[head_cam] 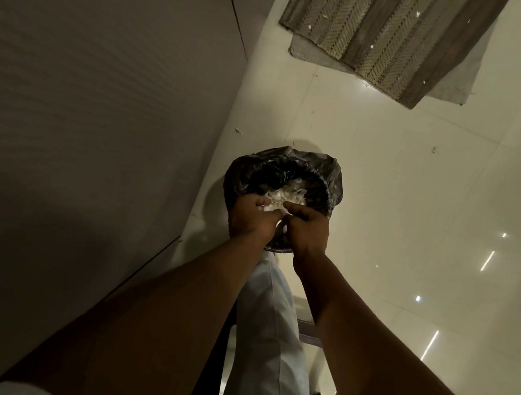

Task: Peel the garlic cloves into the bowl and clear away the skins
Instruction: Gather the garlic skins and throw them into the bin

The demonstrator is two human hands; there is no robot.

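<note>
glossy tiled floor (385, 194), crinkled plastic bin liner (331, 177)

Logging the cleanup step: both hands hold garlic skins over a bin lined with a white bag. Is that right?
Not quite. The head view shows the liner bag is black, not white. The rest stands: the left hand and the right hand hold garlic skins over the bin.
</note>
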